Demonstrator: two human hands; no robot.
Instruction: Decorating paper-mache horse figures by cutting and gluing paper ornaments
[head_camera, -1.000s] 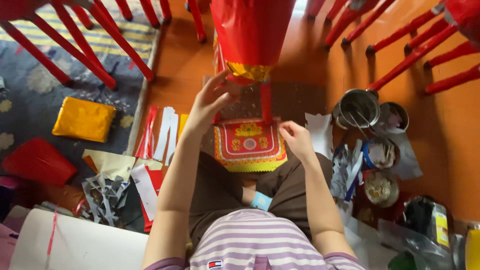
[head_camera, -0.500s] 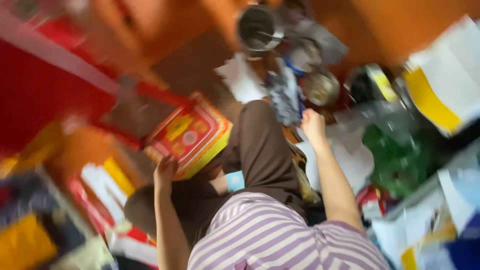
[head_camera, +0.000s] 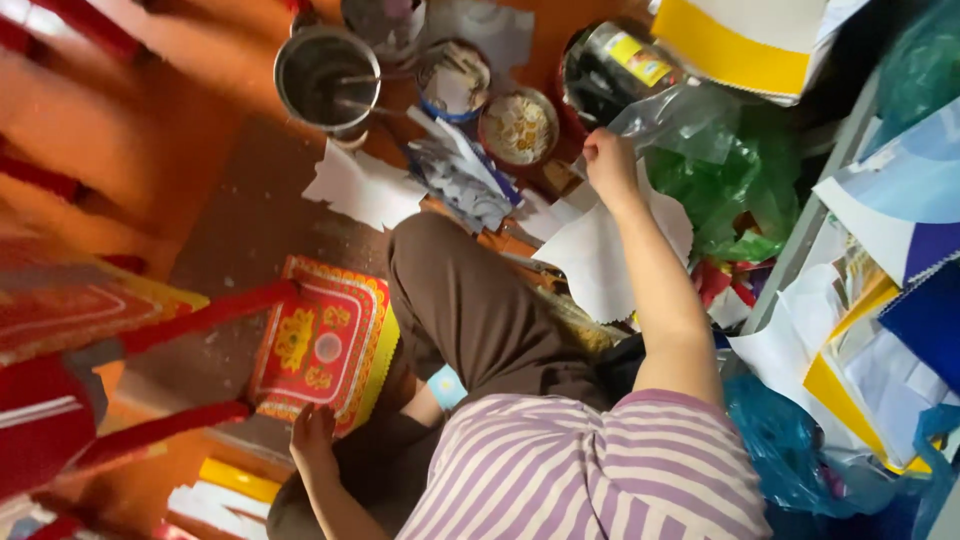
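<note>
Open brown mat (head_camera: 240, 235) between the steel pot (head_camera: 327, 78) and red patterned panel (head_camera: 322, 345); cans, paper scraps and bags crowd the floor's right side

1. The red and gold printed sheet (head_camera: 322, 347) under my left hand (head_camera: 312, 440) looks like glossy paper.
2. The white scraps (head_camera: 610, 255) near my right hand (head_camera: 608, 160) are matt paper with ragged edges.
3. The pot (head_camera: 326, 76) is dull grey metal.
4. The green bag (head_camera: 735, 175) is thin, shiny, crinkled plastic.
5. My striped shirt (head_camera: 590, 470) is soft matt cloth.
6. The floor (head_camera: 205, 80) is smooth and glossy orange.
</note>
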